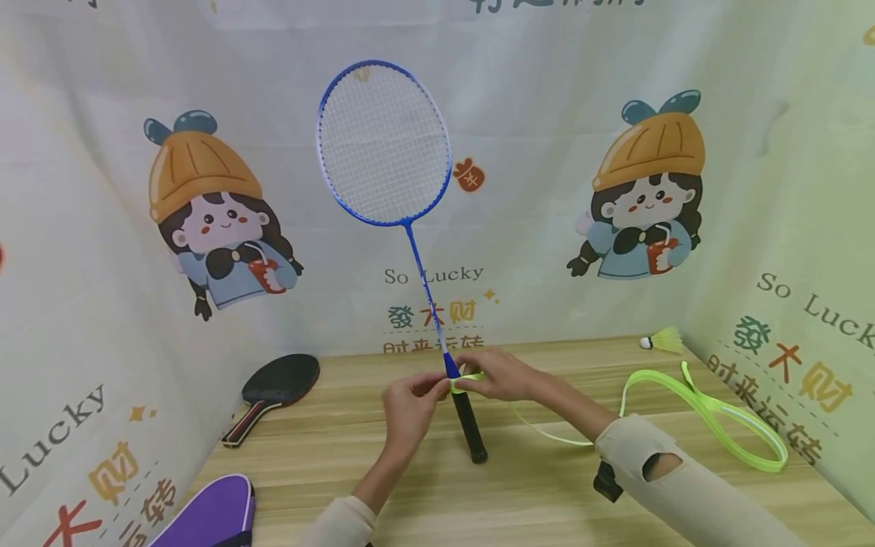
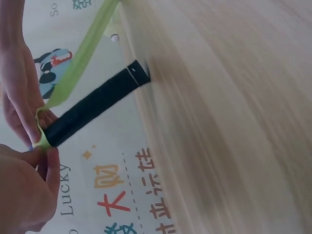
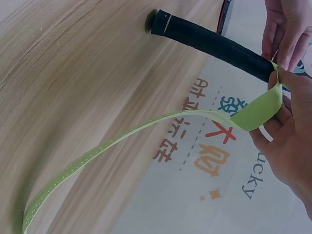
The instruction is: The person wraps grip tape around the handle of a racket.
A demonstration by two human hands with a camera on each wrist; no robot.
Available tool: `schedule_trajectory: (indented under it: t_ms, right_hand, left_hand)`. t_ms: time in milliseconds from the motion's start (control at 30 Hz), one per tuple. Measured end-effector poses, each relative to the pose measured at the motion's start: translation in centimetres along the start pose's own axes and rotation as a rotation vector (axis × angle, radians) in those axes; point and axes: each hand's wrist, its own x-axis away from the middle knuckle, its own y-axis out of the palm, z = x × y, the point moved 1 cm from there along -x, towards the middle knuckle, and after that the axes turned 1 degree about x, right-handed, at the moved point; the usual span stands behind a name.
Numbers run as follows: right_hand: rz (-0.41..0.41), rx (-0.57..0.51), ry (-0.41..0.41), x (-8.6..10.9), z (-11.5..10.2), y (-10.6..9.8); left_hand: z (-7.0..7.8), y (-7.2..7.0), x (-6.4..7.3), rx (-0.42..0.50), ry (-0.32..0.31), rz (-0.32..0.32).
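Head view has the blue racket tilted before me, black handle lowest, its butt apparently propped on the wooden table for support, though I can't be sure they touch. My left hand pinches the green tape against the handle's top, I judge to stop it slipping, while my right hand grips the strip just beside, likely for control of its slack. Behind, the backdrop reads "So Lucky" above 發大财 and a partly hidden 时来运转; the shaft's markings are too small to read.
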Motion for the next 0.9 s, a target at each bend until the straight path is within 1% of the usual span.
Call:
schedule_trajectory:
  t_ms: [100,167,233,400,567,700,733,800,900]
  right_hand:
    - [0.014,-0.013,-0.004,-0.1,0.1,0.1]
    - [0.025,-0.020,-0.015,-0.1,0.2,0.3]
    - [0.043,-0.019,-0.031,-0.1,0.2,0.4]
    - [0.083,-0.010,-0.062,-0.1,0.0,0.7]
    - [0.093,0.000,-0.050,0.0,-0.3,0.8]
    - [0.063,0.033,-0.051,0.2,-0.4,0.6]
    - [0.049,0.035,-0.055,0.2,-0.3,0.5]
    - [0.027,0.033,-0.068,0.5,-0.2,0.3]
    - [0.008,-0.013,-0.076,0.6,0.0,0.2]
  left_hand:
    - [0.7,0.3,0.2,-0.006,-0.013,0.032]
    - [1.2,0.4,0.2,-0.047,-0.013,0.043]
    - [1.8,0.5,0.1,-0.112,-0.010,0.043]
    - [2.9,1.0,-0.9,-0.294,0.008,-0.005]
    - [3.3,1.1,-1.9,-0.407,0.029,-0.042]
    - [3.7,0.7,-2.3,-0.452,0.054,-0.076]
    - [3.7,0.6,-2.4,-0.452,0.045,-0.089]
    - [3.7,0.3,-2.6,-0.433,0.027,-0.120]
    - [3.5,-0.1,-2.7,-0.385,-0.004,-0.170]
